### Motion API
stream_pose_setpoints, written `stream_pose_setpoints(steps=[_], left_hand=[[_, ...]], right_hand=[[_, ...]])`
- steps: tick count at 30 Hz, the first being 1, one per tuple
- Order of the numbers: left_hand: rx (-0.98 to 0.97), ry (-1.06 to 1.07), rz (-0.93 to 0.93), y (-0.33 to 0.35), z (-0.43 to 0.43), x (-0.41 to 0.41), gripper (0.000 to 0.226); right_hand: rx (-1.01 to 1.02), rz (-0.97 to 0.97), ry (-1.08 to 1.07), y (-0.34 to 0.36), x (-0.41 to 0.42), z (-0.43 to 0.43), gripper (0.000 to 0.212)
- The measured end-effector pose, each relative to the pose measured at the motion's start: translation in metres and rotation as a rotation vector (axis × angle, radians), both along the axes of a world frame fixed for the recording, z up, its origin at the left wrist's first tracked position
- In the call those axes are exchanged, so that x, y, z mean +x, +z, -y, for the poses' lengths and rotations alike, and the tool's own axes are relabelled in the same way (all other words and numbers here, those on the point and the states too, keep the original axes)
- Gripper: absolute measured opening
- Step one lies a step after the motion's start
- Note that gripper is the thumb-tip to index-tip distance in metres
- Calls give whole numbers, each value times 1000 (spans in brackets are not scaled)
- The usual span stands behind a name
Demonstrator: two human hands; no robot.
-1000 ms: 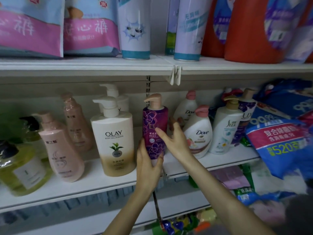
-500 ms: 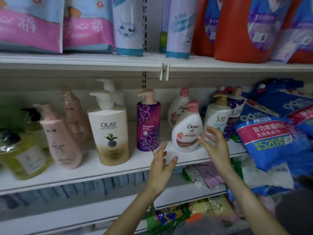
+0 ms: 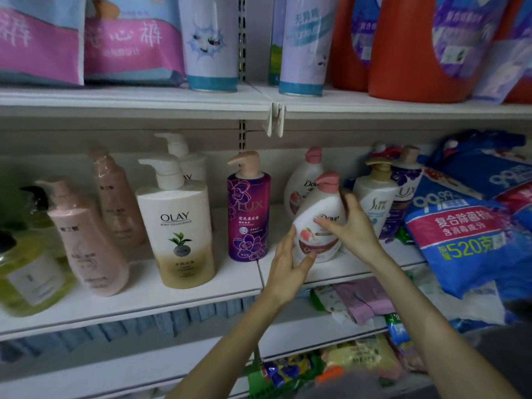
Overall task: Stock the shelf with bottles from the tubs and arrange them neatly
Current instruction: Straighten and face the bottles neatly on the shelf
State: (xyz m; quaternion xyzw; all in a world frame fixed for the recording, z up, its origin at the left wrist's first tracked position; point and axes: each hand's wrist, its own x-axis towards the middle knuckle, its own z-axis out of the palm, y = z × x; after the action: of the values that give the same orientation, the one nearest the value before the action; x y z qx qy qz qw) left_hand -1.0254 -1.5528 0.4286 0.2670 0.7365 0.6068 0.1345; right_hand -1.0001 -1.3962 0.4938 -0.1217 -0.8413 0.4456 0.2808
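While both hands clasp the white teardrop-shaped Dove pump bottle with the pink cap, it sits at the front of the white middle shelf, its long axis tipped leftward at the base. The left hand cups its lower left side; the right hand wraps its upper right flank. Straightening likely depends on the left hand nudging the base.

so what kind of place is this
Most likely a shop's toiletries and cleaning aisle: tiered white shelving holds branded pump bottles such as Olay and Lux, with packaged detergent bags alongside, and both hands on a Dove bottle.
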Motion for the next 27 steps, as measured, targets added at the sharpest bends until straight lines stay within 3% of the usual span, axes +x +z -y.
stream_pose_setpoints(steps=[5,20,24,27], left_hand=[[-5,3,32,-8,-8,-12,89],[165,0,186,-14,-5,-3,87],[100,-2,123,-12,1,1,89],[75,70,-56,-4,19,7,54]], right_hand=[[-6,8,28,-3,-9,0,82],[96,75,65,-4,-10,-4,65],[80,86,73,-3,-6,2,64],[97,-19,-67,-5,19,14,77]])
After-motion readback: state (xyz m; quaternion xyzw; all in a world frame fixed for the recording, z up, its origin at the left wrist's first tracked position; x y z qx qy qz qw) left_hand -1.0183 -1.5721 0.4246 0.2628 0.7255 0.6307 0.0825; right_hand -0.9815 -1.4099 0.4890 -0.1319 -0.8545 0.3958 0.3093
